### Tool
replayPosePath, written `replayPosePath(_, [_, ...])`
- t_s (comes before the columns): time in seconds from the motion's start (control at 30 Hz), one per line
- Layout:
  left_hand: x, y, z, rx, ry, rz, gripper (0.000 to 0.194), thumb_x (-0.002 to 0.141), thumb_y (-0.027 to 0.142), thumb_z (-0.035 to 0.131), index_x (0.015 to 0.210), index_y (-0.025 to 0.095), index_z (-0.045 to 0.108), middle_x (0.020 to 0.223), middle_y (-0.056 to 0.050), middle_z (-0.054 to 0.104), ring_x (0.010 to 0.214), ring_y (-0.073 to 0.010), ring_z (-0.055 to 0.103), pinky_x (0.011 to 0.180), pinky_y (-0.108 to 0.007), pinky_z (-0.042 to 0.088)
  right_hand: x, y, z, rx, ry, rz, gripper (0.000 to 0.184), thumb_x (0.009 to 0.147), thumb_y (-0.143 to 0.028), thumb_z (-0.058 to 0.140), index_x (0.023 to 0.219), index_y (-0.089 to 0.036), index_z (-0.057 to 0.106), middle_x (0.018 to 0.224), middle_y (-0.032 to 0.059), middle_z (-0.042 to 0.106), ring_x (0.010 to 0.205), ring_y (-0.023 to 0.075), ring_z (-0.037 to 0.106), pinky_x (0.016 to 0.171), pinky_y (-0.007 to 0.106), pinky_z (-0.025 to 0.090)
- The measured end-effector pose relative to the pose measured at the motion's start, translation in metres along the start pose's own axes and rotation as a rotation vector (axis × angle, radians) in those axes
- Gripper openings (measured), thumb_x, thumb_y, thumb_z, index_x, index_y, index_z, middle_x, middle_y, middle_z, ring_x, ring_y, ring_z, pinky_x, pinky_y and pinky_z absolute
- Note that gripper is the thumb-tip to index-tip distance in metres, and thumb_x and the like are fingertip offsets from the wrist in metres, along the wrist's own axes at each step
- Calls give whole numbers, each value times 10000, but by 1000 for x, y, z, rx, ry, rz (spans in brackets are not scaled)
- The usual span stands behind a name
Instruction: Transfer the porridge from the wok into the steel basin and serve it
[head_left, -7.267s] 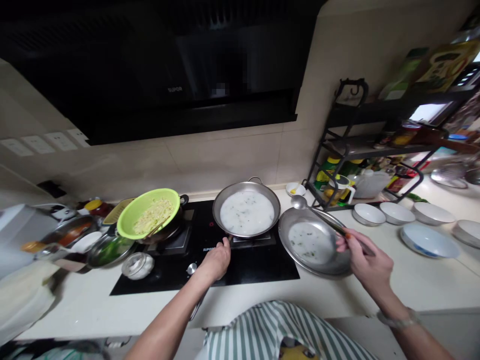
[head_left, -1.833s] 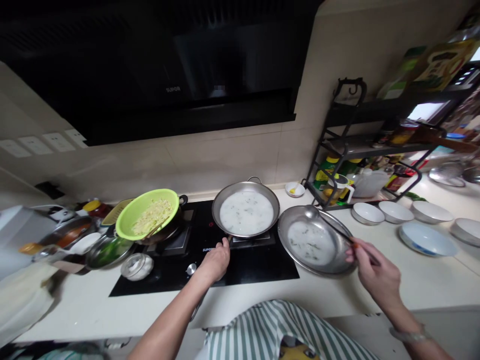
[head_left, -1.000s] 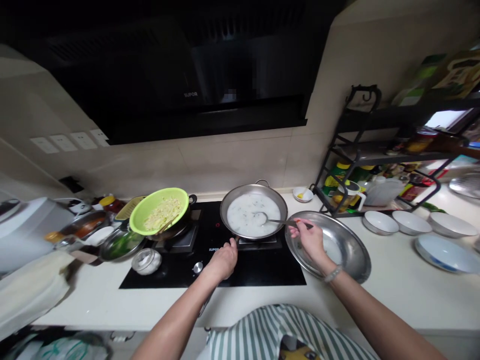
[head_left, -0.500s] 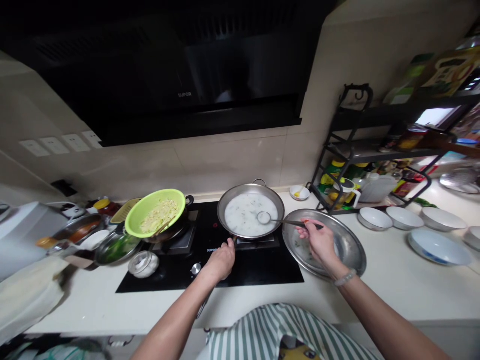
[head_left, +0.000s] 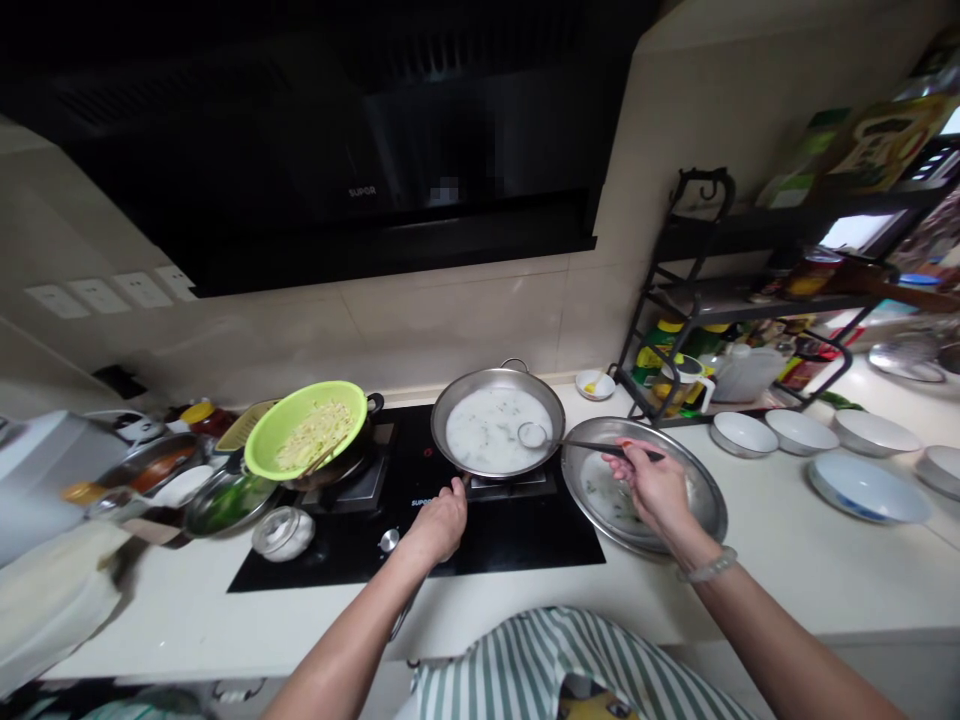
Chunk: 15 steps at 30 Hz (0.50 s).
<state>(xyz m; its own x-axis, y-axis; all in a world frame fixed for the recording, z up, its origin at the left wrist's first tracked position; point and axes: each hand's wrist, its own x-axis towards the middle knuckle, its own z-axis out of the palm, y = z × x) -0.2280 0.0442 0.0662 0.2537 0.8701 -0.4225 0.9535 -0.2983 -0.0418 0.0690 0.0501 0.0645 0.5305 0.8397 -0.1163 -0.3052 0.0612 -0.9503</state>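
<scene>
A metal wok (head_left: 441, 440) of milky white liquid with green flecks stands on the right burner. My left hand (head_left: 442, 522) is closed around its handle, which is mostly covered by the fingers. My right hand (head_left: 646, 478) grips the dark handle of a ladle (head_left: 592, 446). The ladle's round bowl lies at the right side of the wok, over or in the liquid; which one I cannot tell. Beneath my right hand, a wide steel basin (head_left: 705, 505) holds similar whitish liquid with green bits.
A lime-green colander (head_left: 264, 440) of pale chopped food rests on a pot on the left burner. A glass jar (head_left: 283, 533) sits on the cooktop's left edge (head_left: 255, 575). Several bowls (head_left: 742, 435) and a black rack (head_left: 694, 300) stand right. The range hood (head_left: 360, 240) hangs above.
The ladle's bowl has shifted slightly right within the wok, and my right hand has moved a little with it. More whitish liquid shows in the basin. My left hand keeps its hold.
</scene>
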Motion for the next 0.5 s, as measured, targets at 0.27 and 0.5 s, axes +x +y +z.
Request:
replayPosePath(0.27, [0, -1, 2, 22, 11, 19, 757, 735, -47, 455, 1457, -75, 231, 1167, -332, 568, 1010, -323, 667, 838, -373, 520, 2, -33, -41, 108, 134, -58, 123, 573, -179, 718, 688, -150, 685, 532, 46, 655, 469, 131, 589, 373, 181, 444])
replayPosePath(0.5, [0, 0, 0, 39, 4, 29, 761, 731, -50, 450, 1456, -95, 221, 1156, -327, 574, 1009, -316, 664, 853, -368, 513, 10, -14, -92, -4, 276, -135, 160, 582, -211, 713, 727, -155, 672, 509, 33, 653, 456, 142, 591, 377, 198, 465])
